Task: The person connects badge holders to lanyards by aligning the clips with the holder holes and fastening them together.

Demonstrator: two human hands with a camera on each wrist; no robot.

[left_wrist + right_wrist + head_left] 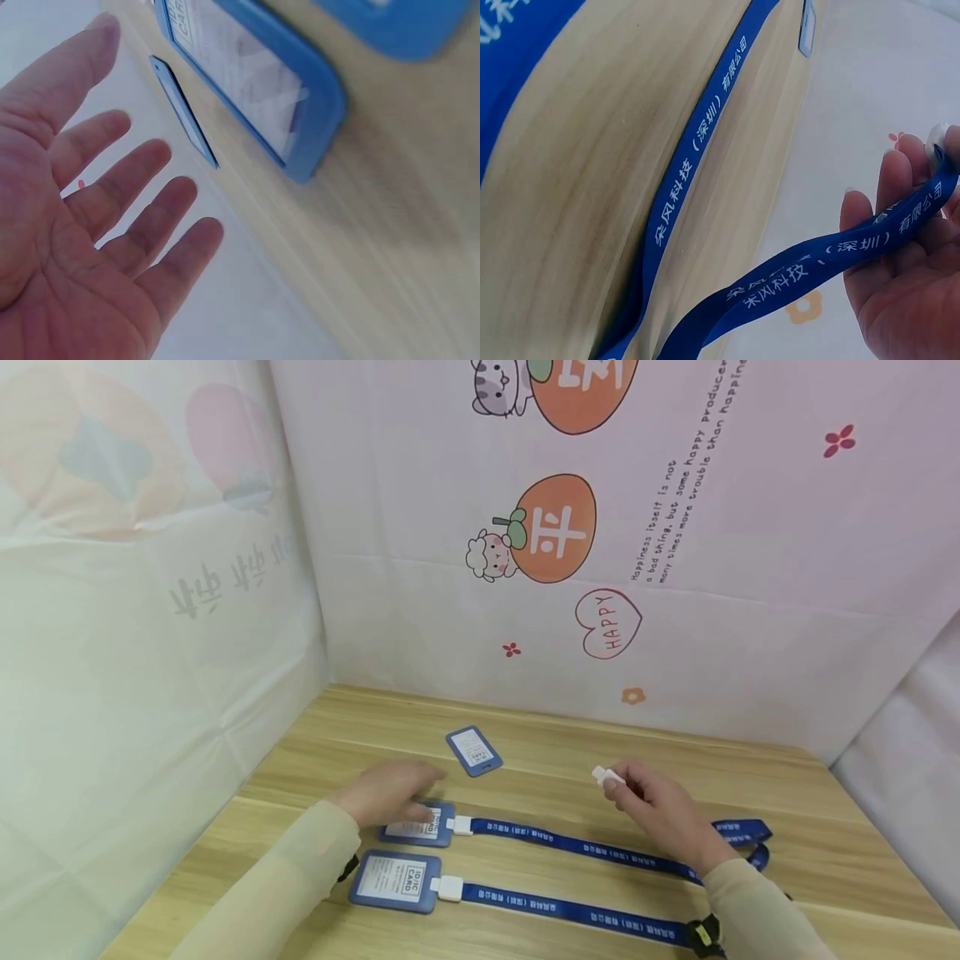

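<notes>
A card holder (473, 751) is lying near the tabletop's (547, 750) far edge, long axis slanting toward the near edge, closer to the spread left hand (392, 793) than the right hand (663, 810) pinching a white clip (603, 775).

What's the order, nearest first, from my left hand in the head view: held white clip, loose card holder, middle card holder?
1. Middle card holder: partly hidden by your left hand.
2. Loose card holder: beyond, slightly right.
3. Held white clip: far right.
</notes>
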